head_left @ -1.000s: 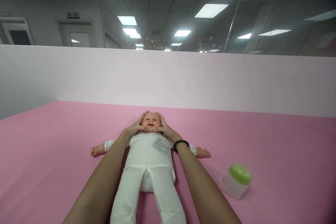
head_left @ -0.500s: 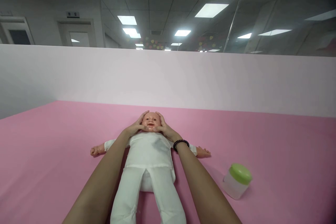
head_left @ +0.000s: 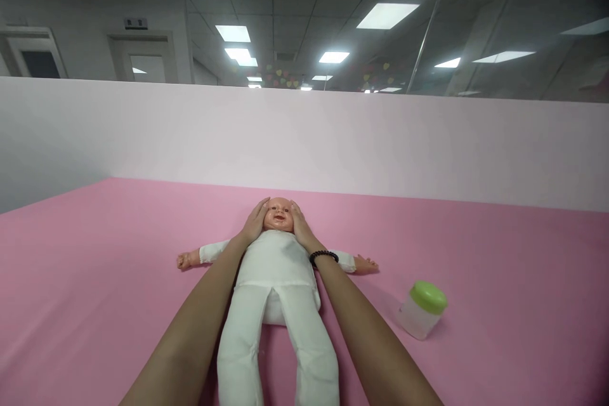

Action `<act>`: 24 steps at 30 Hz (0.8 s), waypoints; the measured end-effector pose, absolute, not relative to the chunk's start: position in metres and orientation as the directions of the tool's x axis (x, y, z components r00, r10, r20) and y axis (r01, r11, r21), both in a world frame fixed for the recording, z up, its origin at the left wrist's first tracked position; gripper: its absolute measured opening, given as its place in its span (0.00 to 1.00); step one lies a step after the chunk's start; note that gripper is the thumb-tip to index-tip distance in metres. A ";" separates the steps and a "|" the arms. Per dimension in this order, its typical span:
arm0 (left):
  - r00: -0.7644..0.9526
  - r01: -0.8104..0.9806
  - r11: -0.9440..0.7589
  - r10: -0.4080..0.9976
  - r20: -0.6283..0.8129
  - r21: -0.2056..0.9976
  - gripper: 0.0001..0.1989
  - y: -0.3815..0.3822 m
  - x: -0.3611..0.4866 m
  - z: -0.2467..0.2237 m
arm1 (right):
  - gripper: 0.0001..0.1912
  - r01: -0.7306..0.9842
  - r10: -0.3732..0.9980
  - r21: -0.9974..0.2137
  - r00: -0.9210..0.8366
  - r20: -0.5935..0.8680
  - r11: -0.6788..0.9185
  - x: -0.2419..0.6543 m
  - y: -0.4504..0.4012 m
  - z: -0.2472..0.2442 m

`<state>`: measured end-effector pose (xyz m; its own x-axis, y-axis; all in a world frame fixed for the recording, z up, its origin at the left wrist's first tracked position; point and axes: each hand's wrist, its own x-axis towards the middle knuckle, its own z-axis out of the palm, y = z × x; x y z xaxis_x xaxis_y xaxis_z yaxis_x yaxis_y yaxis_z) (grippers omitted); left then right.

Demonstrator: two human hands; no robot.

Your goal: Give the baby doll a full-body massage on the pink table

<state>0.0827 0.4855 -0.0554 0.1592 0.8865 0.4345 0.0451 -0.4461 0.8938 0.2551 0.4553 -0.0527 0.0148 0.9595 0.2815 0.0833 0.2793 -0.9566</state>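
Note:
A baby doll (head_left: 276, 266) in a white cloth suit lies on its back, arms spread and legs toward me. Against the left side of its head rests my left hand (head_left: 255, 221), fingers stretched out and flat along the cheek. My right hand (head_left: 301, 224), with a black beaded bracelet (head_left: 324, 256) at the wrist, lies flat in the same way on the other side. The doll's face shows between my two palms; its ears are hidden. Neither hand is wrapped round anything.
The doll lies on a pink padded surface (head_left: 476, 254) with a white wall (head_left: 304, 139) along its far side. To the right of my right forearm stands a translucent jar (head_left: 419, 318) with a green lid (head_left: 429, 297). Glass and ceiling lights show beyond the wall.
My thumbs have left the doll's chin, and both hands now lie flatter along the sides of its head. The view has shifted slightly.

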 end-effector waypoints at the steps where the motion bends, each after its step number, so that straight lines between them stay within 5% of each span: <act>1: 0.118 0.119 -0.489 0.871 0.477 0.864 0.27 0.481 0.079 -0.055 | 0.39 0.150 0.951 -0.946 0.074 0.301 0.288 0.256 0.450 -0.051; 6: 0.119 0.346 -0.580 0.807 0.579 0.738 0.24 0.446 0.058 -0.047 | 0.33 0.494 0.899 -0.831 0.195 0.392 0.256 0.272 0.409 -0.032; 11: 0.234 0.493 -0.651 0.738 0.632 0.577 0.18 0.411 0.042 -0.042 | 0.24 0.702 0.914 -0.707 0.231 0.332 0.080 0.293 0.365 -0.011; 17: 0.017 0.645 -0.466 0.801 0.598 0.606 0.12 0.380 0.030 -0.042 | 0.14 0.781 0.869 -0.608 0.392 0.302 -0.141 0.299 0.326 0.001; 21: -0.239 0.541 -0.166 0.910 0.340 0.824 0.14 0.366 0.026 -0.043 | 0.19 0.597 0.877 -0.754 0.476 0.060 -0.273 0.299 0.319 -0.003; 24: -0.231 0.452 -0.084 0.951 0.207 0.888 0.21 0.362 0.025 -0.047 | 0.24 0.299 0.895 -0.890 0.392 -0.215 -0.344 0.297 0.320 -0.015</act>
